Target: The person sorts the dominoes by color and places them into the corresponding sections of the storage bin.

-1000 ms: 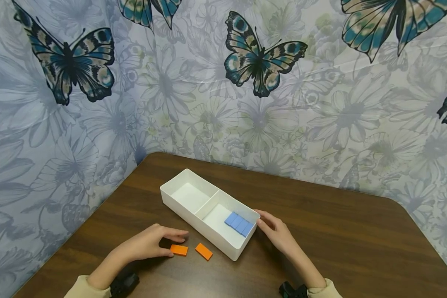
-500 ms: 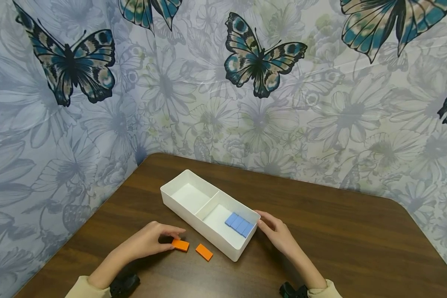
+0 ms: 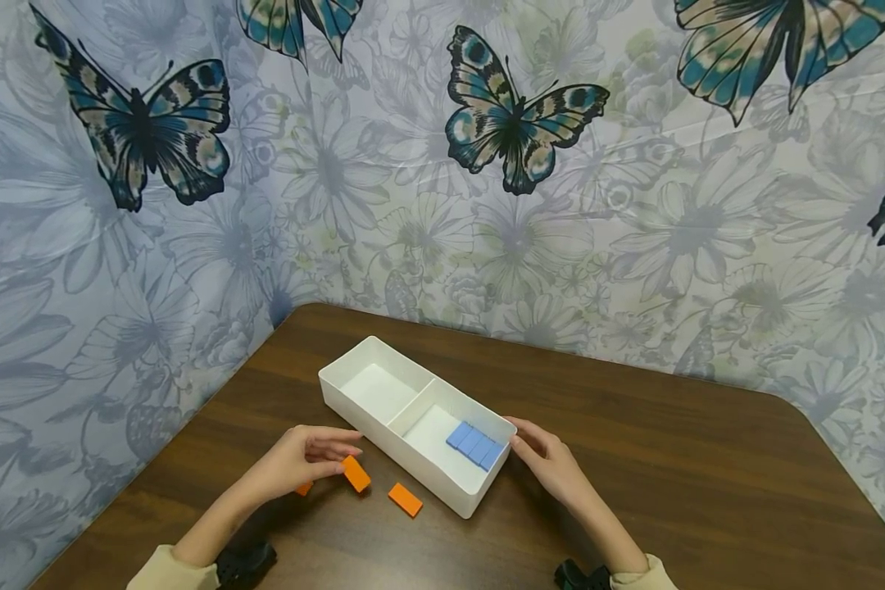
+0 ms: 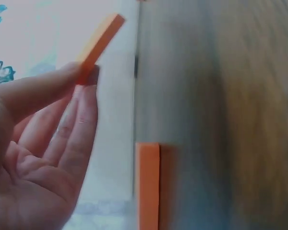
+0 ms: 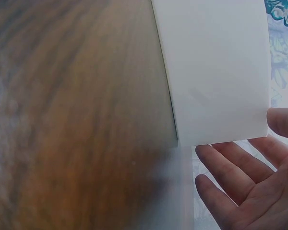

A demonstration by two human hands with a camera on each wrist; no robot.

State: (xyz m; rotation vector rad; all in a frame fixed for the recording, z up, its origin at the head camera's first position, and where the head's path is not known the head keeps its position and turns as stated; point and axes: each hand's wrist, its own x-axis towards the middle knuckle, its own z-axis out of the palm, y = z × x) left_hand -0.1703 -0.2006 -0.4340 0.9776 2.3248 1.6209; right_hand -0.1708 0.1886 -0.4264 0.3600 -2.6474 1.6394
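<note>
My left hand (image 3: pixel 295 460) pinches an orange tile-like block (image 3: pixel 356 474) between thumb and fingertips. In the left wrist view the held block (image 4: pixel 102 42) slants upward from the fingertips. A second orange block (image 3: pixel 406 500) lies on the table by the box's near side. Partly hidden by the left hand is another orange block (image 3: pixel 304 489). The white two-compartment box (image 3: pixel 391 443) stands at an angle, several blue blocks (image 3: pixel 475 445) side by side in its right compartment. My right hand (image 3: pixel 549 463) grips the box's right corner, thumb at the rim and fingers behind the wall.
The brown wooden table (image 3: pixel 678 475) reaches back to a wall hanging (image 3: pixel 516 238) printed with flowers and butterflies. A divider (image 3: pixel 411 403) splits the box; its left compartment (image 3: pixel 374 388) shows a bare floor. Dark straps with devices (image 3: pixel 247 564) sit at both wrists.
The left hand has lifted the orange block off the table and tilted it, drawing slightly back and left. A further orange block now shows behind the hand. The right hand and box stay put.
</note>
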